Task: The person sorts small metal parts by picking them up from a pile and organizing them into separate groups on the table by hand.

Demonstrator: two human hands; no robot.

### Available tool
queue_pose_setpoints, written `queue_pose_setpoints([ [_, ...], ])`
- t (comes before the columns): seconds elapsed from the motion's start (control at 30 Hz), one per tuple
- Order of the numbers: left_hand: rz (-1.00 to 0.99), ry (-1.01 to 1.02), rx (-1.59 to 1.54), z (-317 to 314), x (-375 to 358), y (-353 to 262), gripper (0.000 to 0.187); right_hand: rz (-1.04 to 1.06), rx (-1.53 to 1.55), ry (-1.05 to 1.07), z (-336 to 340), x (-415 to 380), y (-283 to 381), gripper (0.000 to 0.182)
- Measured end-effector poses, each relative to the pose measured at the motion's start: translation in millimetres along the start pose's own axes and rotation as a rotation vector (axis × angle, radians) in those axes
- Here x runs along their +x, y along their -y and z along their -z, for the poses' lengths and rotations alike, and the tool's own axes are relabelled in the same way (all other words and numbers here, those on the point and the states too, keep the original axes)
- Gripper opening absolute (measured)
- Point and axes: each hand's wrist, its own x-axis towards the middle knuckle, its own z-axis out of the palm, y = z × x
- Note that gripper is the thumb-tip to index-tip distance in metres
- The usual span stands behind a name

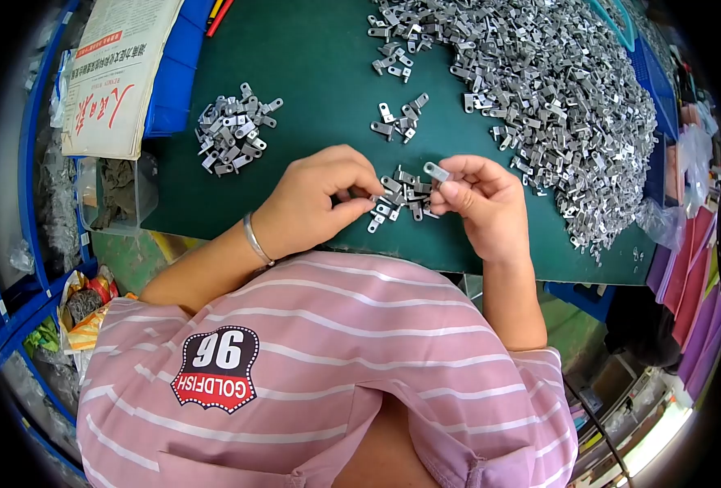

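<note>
My right hand pinches a small metal bracket between thumb and fingers, just above the table. My left hand has its thumb and index finger closed together at the left side of a small group of metal brackets; whatever lies between the fingertips is too small to make out. The group of brackets lies on the green table between my two hands. A bracelet circles my left wrist.
A large heap of brackets covers the table's right side. Smaller piles lie at the left and beyond my hands. A newspaper rests by a blue bin, near a clear plastic box.
</note>
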Motion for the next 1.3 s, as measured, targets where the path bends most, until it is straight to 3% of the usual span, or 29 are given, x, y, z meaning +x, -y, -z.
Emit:
queue_pose_setpoints([
  [0.07, -0.012, 0.041, 0.078, 0, -1, 5, 0.017, 0.079, -0.330, -0.015, -8, -6, 1, 0.015],
  [0.13, -0.189, 0.051, 0.186, -1, -3, 9, 0.017, 0.511, -0.927, 0.136, -12, -5, 5, 0.015],
  [0.2, -0.213, 0.066, 0.159, 4, 2, 4, 0.016, 0.517, -0.963, 0.183, -18, -5, 8, 0.014],
  [0.27, -0.102, 0.086, 0.196, 11, 10, 0, 0.015, 0.542, -1.017, 0.208, -19, 4, 14, 0.011],
  [0.33, -0.143, -0.018, 0.277, 7, 23, 7, 0.015, 0.606, -1.079, 0.155, -20, 20, 13, 0.012],
  [0.4, -0.236, -0.267, 0.405, -1, 39, 13, 0.018, 0.657, -1.133, -0.059, -25, 38, 3, 0.015],
  [0.6, -0.272, -0.270, 0.529, -3, 47, 19, 0.017, 0.620, -1.189, -0.044, -17, 46, 3, 0.013],
  [0.7, -0.173, -0.228, 0.395, 0, 42, 11, 0.018, 0.052, -0.517, -0.039, -8, 40, 10, 0.016],
  [0.73, -0.092, -0.196, 0.262, 2, 41, 7, 0.017, 0.049, -0.518, -0.044, -4, 38, 11, 0.016],
  [0.8, -0.011, -0.159, 0.126, 3, 39, 2, 0.017, -0.124, 0.038, 0.057, 3, 33, 11, 0.016],
  [0.87, 0.284, -0.041, -0.492, 2, 37, -2, 0.018, -0.167, 0.187, 0.090, 9, 30, 7, 0.018],
  [0.93, 0.303, -0.027, -0.594, 2, 34, -6, 0.017, -0.241, 0.446, 0.179, 13, 28, 2, 0.018],
  [1.0, 0.380, 0.016, -0.828, 2, 32, -5, 0.016, -0.242, 0.472, 0.205, 12, 26, 0, 0.018],
  [1.1, 0.360, 0.034, -0.884, 1, 30, -1, 0.016, -0.229, 0.440, 0.189, 5, 20, 4, 0.019],
  [1.3, 0.296, -0.011, -0.798, -1, 28, -1, 0.015, -0.165, 0.348, 0.129, 2, 16, 9, 0.020],
])
